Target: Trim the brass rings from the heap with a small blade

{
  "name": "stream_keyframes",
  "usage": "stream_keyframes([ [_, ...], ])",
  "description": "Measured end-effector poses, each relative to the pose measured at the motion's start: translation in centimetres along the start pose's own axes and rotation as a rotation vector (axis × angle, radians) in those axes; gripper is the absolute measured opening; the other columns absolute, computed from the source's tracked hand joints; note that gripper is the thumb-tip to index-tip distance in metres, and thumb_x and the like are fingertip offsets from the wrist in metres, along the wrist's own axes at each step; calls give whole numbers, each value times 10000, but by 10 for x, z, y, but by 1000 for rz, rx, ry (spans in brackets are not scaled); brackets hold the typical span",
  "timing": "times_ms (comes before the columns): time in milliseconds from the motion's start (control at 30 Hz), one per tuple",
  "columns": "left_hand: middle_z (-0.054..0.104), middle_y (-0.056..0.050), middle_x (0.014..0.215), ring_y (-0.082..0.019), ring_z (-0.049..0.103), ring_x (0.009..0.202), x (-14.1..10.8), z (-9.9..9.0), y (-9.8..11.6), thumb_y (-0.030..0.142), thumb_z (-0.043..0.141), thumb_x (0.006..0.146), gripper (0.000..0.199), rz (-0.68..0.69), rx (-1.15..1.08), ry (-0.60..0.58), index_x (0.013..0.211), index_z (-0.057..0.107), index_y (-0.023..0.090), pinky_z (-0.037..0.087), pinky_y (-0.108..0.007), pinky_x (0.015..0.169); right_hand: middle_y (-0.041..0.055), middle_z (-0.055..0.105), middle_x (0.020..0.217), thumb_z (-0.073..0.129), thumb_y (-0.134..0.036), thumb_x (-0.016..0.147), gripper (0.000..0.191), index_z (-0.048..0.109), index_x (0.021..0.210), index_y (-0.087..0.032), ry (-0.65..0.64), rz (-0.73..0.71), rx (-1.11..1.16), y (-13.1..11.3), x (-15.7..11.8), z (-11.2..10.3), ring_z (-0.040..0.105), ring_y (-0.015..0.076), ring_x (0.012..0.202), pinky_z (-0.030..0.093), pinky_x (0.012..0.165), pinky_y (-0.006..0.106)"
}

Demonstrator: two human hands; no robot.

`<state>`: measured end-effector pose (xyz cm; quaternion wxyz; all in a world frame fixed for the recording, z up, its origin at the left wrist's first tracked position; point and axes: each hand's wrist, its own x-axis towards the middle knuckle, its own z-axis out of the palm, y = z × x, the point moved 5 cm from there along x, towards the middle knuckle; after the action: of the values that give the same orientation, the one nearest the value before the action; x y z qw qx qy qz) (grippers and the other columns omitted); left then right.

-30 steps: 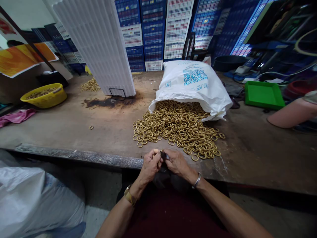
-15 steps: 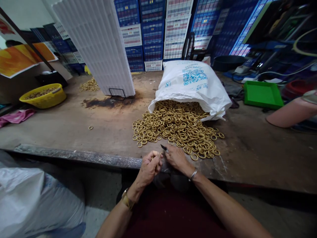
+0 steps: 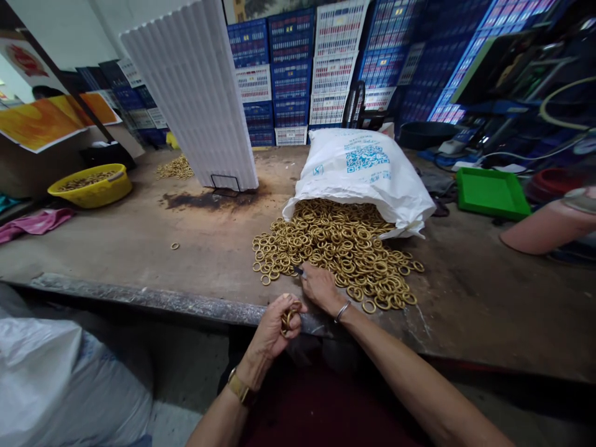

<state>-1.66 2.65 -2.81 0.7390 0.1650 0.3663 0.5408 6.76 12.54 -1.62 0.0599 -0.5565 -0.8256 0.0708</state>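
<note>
My left hand [image 3: 275, 326], with a watch on its wrist, is closed around several gold-coloured rings [image 3: 289, 315] just over the table's front edge. My right hand [image 3: 320, 287] is closed on a small dark-bladed knife [image 3: 298, 270], whose tip points left; the handle is hidden in the fist. That hand is at the near edge of a heap of gold-coloured rings [image 3: 333, 239]. The heap spills from the mouth of a white sack [image 3: 367, 171] lying on its side. A single ring [image 3: 175, 246] lies apart on the left of the table.
A white corrugated panel [image 3: 195, 93] stands in a wire holder, with a small ring pile [image 3: 176, 167] behind it. A yellow basin [image 3: 90, 186] sits at left, a green tray [image 3: 492, 192] and a pink cylinder [image 3: 544, 226] at right. Stacked crates [image 3: 291, 74] line the back.
My right hand, with the knife, has moved forward and left to the heap's edge. My left hand has drawn slightly down, turned, and shows the rings in it. The camera view has tilted up.
</note>
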Motion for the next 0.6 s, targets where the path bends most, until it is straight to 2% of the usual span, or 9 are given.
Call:
stream_keyframes([
  [133,549,-8,661,-13,350,384,-1,0,-2,311,594,709,233,-63,-93,-41,866,540,148,183,-119,330,79,645,783,381,-199,809,185,533,913,-174,4,-4,48,6,-6,-2,599,176,700,321,556,239],
  [233,552,-25,684,-6,334,391,0,1,0,347,595,707,238,-92,-165,-55,786,551,127,177,-119,332,54,611,696,400,-205,782,153,545,810,-166,31,-19,216,14,-14,-4,553,152,629,326,551,238],
  [333,551,-28,682,1,313,390,2,3,1,399,613,691,299,-98,-202,-14,667,497,124,167,-116,333,-16,505,568,441,-244,742,118,497,668,-172,4,-16,637,22,-24,-5,456,100,526,329,511,214],
  [467,503,23,604,-1,329,381,7,3,1,352,673,635,321,-17,-93,96,633,431,143,162,-115,334,-96,335,464,503,-395,707,218,425,669,-195,-157,181,1266,30,-43,-1,279,47,356,231,356,179],
  [533,489,41,584,-7,349,372,10,4,1,363,673,632,317,43,14,136,672,438,154,160,-118,329,-110,319,463,538,-442,684,274,407,700,-202,-256,232,1467,29,-52,0,242,34,328,184,321,165],
  [600,486,52,577,-13,359,359,11,7,-1,392,654,646,313,81,112,151,771,473,169,156,-121,325,-111,332,474,568,-443,675,296,406,719,-199,-345,208,1585,25,-58,-1,246,26,329,177,312,152],
])
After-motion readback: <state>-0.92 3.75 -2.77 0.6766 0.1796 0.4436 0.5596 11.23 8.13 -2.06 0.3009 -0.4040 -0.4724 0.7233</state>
